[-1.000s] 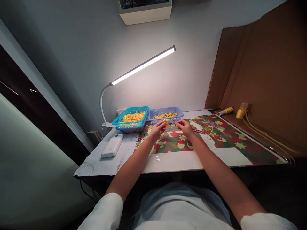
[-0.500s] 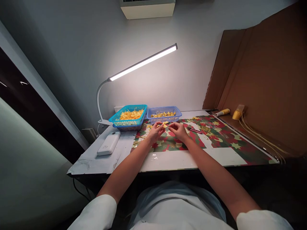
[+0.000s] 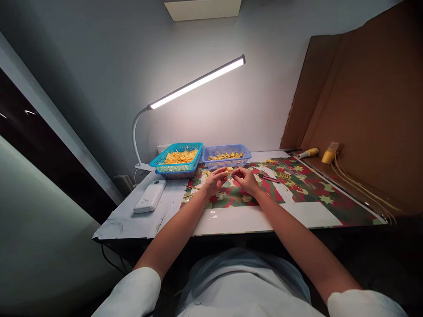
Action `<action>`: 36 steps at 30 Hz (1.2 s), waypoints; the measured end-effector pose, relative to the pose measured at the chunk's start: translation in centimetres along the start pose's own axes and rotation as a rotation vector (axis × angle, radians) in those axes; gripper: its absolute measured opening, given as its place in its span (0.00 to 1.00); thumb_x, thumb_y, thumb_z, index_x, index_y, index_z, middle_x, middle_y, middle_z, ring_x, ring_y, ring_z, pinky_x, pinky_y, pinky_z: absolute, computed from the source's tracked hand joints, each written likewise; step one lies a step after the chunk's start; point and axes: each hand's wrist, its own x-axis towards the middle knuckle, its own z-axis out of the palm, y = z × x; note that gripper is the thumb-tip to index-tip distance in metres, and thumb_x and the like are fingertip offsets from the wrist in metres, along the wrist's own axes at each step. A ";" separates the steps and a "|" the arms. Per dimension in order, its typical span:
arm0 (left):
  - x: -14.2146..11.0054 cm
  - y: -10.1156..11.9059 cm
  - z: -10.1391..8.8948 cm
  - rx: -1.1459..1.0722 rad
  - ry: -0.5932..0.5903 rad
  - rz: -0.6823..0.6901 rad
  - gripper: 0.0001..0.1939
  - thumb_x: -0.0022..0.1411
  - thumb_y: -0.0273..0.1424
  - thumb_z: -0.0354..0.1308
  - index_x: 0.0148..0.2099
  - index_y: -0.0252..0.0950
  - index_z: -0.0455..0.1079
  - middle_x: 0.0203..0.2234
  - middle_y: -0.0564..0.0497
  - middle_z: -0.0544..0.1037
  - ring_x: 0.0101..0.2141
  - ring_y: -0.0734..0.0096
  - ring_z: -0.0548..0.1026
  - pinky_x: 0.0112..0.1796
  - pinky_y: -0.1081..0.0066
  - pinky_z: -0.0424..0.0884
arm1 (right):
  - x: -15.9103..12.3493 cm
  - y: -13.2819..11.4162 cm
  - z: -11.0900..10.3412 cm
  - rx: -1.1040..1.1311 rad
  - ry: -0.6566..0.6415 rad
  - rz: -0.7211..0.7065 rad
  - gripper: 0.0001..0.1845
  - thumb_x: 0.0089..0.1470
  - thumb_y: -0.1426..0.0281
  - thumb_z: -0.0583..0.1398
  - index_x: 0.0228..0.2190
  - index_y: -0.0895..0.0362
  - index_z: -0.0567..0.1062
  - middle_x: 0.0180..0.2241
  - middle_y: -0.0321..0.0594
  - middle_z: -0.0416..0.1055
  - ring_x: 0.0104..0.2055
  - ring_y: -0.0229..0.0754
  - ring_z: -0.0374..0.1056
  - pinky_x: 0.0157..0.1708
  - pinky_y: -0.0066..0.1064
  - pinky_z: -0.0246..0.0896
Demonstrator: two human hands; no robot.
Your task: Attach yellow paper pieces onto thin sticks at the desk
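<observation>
Between my hands, over the patterned table cover, is a small yellow petal-like piece (image 3: 229, 170). My left hand (image 3: 217, 179) is closed in a pinch on it. My right hand (image 3: 245, 179) comes at it from the other side with thumb and forefinger pinched together, and its fingertips are at the piece's right edge. Whatever else the right fingers hold is too small to make out. Just beyond the hands stands a blue-violet basket (image 3: 226, 164) with small gold-yellow pieces. Left of it, a turquoise basket (image 3: 175, 167) holds a heap of pale yellow petal-like pieces.
A lit desk lamp (image 3: 198, 82) arches over the table. On the left lies a white power bank (image 3: 150, 197). Red-handled snips (image 3: 268, 178) and tiny gold bits (image 3: 286, 177) lie right of my hands. A yellow spool (image 3: 329, 153) with trailing cords stands by the cardboard panel (image 3: 360, 105).
My right fingertips have come slightly closer to the yellow piece, which now shows less between the hands. The whole view has tilted a little downward.
</observation>
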 end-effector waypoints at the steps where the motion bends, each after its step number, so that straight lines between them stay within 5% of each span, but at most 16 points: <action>1: 0.0 0.0 -0.1 -0.003 -0.012 -0.002 0.15 0.46 0.19 0.65 0.39 0.31 0.72 0.27 0.53 0.76 0.27 0.82 0.73 0.33 0.79 0.69 | 0.0 0.0 0.0 -0.008 0.001 -0.005 0.11 0.46 0.61 0.61 0.26 0.56 0.70 0.27 0.38 0.72 0.29 0.39 0.67 0.32 0.33 0.63; 9: -0.1 0.0 -0.5 0.022 -0.110 -0.007 0.17 0.45 0.18 0.66 0.40 0.33 0.72 0.31 0.52 0.77 0.28 0.83 0.73 0.34 0.79 0.69 | 0.0 -0.3 -0.3 -0.022 0.010 -0.011 0.12 0.46 0.60 0.61 0.26 0.56 0.70 0.26 0.38 0.71 0.28 0.39 0.66 0.31 0.33 0.63; 36: -0.1 -0.3 -0.8 0.008 -0.137 -0.031 0.18 0.47 0.18 0.64 0.43 0.35 0.74 0.36 0.51 0.77 0.29 0.83 0.72 0.34 0.79 0.69 | 0.2 0.3 -0.5 -0.066 0.015 -0.048 0.10 0.47 0.61 0.60 0.26 0.55 0.70 0.26 0.37 0.69 0.29 0.39 0.65 0.31 0.32 0.61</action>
